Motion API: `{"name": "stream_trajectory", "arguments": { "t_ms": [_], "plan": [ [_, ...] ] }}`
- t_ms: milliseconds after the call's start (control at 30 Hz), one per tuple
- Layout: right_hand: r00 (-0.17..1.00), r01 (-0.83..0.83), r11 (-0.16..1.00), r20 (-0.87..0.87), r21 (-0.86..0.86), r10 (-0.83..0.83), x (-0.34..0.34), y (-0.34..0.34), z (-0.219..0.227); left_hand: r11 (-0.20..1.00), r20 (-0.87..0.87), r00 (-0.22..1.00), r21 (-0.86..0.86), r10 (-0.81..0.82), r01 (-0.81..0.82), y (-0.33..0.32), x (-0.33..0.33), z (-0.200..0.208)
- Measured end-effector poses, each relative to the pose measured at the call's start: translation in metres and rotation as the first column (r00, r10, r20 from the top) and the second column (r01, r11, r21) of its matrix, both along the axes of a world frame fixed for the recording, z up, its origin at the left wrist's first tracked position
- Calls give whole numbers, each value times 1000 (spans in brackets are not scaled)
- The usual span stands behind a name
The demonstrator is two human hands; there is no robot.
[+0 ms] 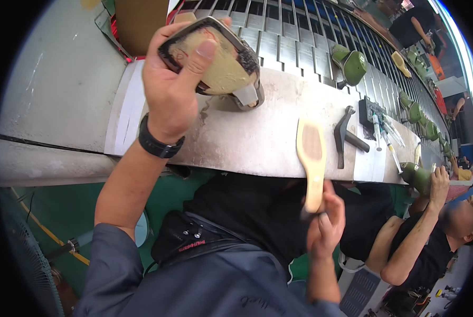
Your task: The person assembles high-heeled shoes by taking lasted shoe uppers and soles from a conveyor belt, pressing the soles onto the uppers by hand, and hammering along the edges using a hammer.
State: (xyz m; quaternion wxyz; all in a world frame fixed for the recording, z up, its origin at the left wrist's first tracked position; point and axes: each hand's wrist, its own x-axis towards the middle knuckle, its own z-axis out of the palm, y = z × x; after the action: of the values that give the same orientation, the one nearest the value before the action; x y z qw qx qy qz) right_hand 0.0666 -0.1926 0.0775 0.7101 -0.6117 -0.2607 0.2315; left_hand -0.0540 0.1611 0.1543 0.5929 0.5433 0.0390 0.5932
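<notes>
My left hand point(176, 92), raised over the bench, grips a dark-edged shoe point(220, 66) with its pale yellowish underside turned up. The thumb lies across that underside and a strap-like part hangs at the shoe's right end. Lower down at the bench's front edge, my right hand point(326, 224) pinches the narrow end of a tan shoe sole point(313, 150). The sole's wide end, with a brownish patch, points away from me over the bench. Part of the right hand's grip is blurred.
A hammer point(342, 134) lies right of the sole, beside a dark block point(371, 112) and several syringe-like tools point(387, 129). A conveyor of metal slats point(278, 37) carries green shoe forms point(350, 64). A co-worker point(426, 248) at the right handles a green shoe form point(417, 178).
</notes>
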Motion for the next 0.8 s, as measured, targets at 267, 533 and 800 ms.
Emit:
{"name": "stream_trajectory", "arguments": {
  "t_ms": [267, 533, 800],
  "plan": [
    [823, -109, 994, -560, 11, 96, -6, 24, -18, 945, -201, 924, -58, -326, 321, -7, 26, 49],
    [957, -122, 963, -228, 239, 178, -4, 50, 28, 792, -138, 788, -245, -600, 560, -20, 33, 44],
    [891, -371, 899, -182, 233, 415, -26, 103, 99, 811, -297, 762, -92, -576, 578, -61, 26, 50]
  ]
}}
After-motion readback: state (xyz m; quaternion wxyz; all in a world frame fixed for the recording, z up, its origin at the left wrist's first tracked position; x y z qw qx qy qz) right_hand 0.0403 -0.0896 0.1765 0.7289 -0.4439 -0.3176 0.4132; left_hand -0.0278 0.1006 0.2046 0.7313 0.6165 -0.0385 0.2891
